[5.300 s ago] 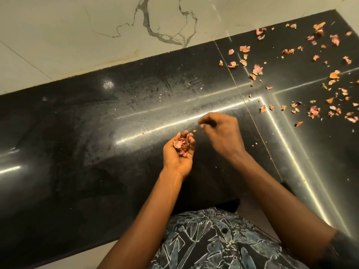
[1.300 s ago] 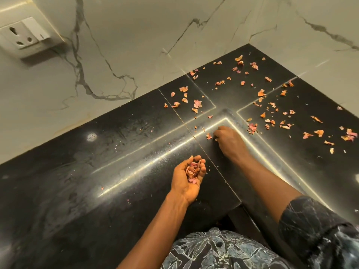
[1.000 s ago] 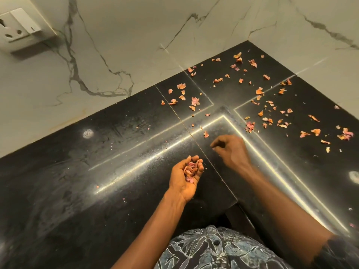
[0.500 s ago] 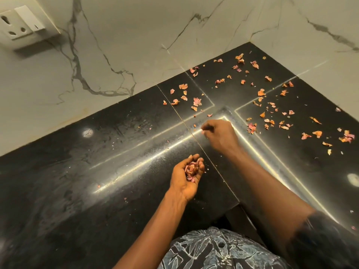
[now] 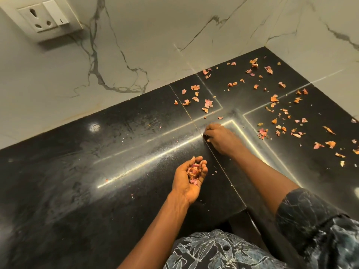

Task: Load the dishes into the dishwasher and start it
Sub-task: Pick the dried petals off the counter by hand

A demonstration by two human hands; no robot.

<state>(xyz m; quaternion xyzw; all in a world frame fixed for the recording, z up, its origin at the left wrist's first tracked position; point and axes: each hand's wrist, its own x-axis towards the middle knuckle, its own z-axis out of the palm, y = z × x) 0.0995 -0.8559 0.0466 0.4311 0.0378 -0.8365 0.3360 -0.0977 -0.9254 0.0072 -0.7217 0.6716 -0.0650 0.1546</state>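
My left hand [image 5: 189,183] cups flakes [image 5: 195,171], right fingers [image 5: 209,133] curl on the counter [image 5: 116,191] just beyond it, pinching or not I can't tell, so I'd pick singly.

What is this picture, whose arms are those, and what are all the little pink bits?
There is no machine here, just a person. The picture comes from a small camera worn on the person's head. It looks down, so you see their own arms from above.

The left hand is cupped, palm up, and holds a little heap of pink and orange flakes. They might be dried petals or peels; I cannot tell which.

The right hand reaches forward, its fingers down on the shiny black countertop. Whether it pinches a flake is hidden.

Many scattered flakes lie toward the corner. Behind them is a marbled wall with a wall socket.
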